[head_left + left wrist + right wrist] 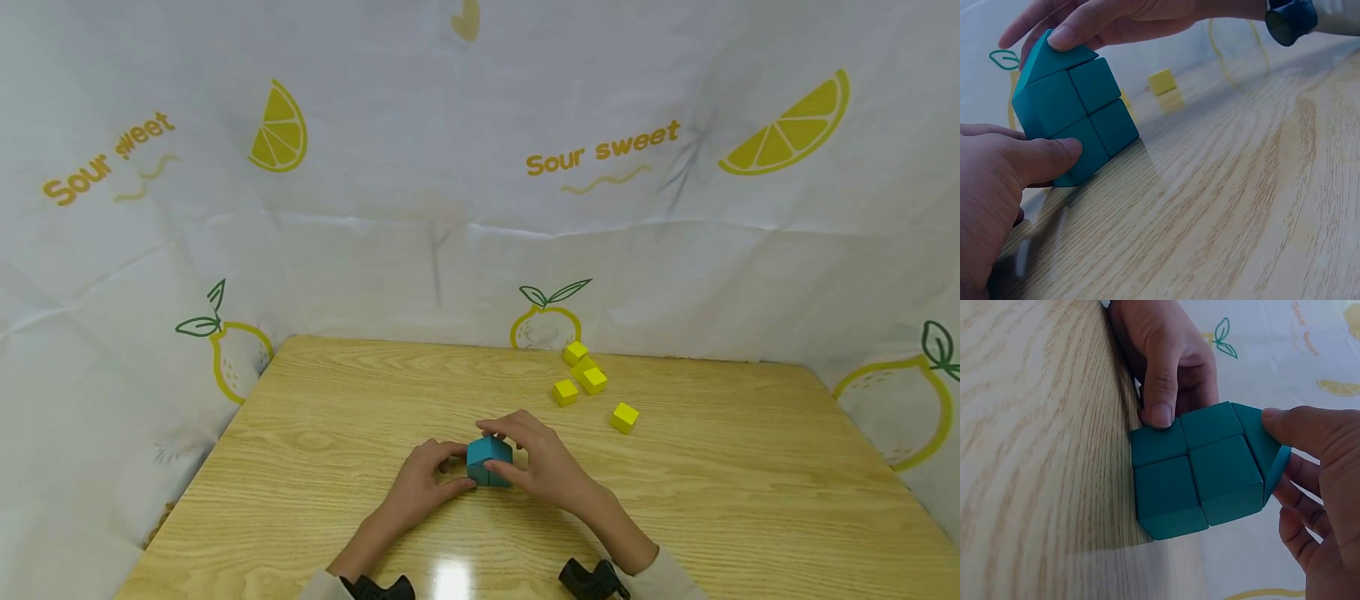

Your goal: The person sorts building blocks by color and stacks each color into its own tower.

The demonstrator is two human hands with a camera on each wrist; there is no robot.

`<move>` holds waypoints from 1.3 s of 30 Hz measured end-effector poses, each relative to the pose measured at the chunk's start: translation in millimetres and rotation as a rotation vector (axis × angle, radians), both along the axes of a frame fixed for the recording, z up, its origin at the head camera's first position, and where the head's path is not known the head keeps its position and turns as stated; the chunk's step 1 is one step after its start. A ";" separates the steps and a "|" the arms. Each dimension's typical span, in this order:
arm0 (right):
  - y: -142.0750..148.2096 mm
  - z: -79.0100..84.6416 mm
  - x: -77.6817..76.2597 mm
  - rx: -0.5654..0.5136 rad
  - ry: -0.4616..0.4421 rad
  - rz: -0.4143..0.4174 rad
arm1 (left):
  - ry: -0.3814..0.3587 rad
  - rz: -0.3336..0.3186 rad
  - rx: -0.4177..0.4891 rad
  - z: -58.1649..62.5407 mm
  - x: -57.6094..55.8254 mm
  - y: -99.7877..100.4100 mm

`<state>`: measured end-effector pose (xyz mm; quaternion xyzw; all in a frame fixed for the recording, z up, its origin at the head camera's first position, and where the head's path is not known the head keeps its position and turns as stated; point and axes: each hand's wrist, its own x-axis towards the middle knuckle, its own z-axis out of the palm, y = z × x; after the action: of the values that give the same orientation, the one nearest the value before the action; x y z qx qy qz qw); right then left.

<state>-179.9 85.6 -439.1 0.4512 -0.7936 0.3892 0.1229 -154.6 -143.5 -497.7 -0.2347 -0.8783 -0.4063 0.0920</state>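
Teal cubes [1050, 103] stand on the wooden table [322, 400] in two rows, one on the other, with narrow seams between them. A teal triangular prism [1257, 434] lies across the top row like a roof. With thumb and fingers my left hand [423, 483] grips the bottom row from the left; its thumb [1054, 159] lies flat on a lower cube's near face. My right hand [551, 467] pinches the prism from above, thumb [1300, 428] on the near slope and fingers on the far side. The far-side fingertips are partly hidden behind the blocks.
Several yellow cubes [624, 417] lie loose to the back right, some of them close together near the table's far edge. A white cloth [420, 275] with lemon prints hangs behind the table. Black wrist-worn devices [588, 579] show at both sleeves.
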 end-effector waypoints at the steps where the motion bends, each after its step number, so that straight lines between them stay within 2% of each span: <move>1: 0.1 0.0 0.0 0.003 0.000 -0.002 | 0.001 0.000 -0.001 -0.1 -0.1 -0.1; 11: -1.1 1.6 -0.5 0.016 -0.004 -0.012 | -0.009 -0.003 0.007 -0.3 -0.5 -1.2; 16: 0.5 3.5 -1.2 0.048 -0.042 -0.005 | 0.003 -0.001 0.007 -0.9 -0.5 -1.5; 21: 8.8 -3.8 -7.4 0.084 -0.143 0.015 | 0.006 -0.003 0.019 -1.4 -1.2 -1.2; 27: 21.1 -19.4 -16.8 0.083 -0.323 0.037 | -0.017 -0.006 0.021 -1.0 -0.9 -1.1; 31: 25.1 -24.7 -18.5 0.142 -0.421 0.057 | -0.023 -0.008 0.021 -1.1 -0.3 -1.2; 35: 24.8 -29.0 -17.5 0.177 -0.444 0.048 | -0.019 -0.006 0.023 -2.4 -0.3 -1.2; 39: 21.7 -35.5 -14.7 0.128 -0.435 0.015 | 0.002 -0.009 0.024 -3.5 -0.7 -1.5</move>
<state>-194.6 107.3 -474.5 0.3694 -0.8210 0.4273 -0.0831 -155.3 -145.0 -501.2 -0.2378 -0.8722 -0.4169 0.0939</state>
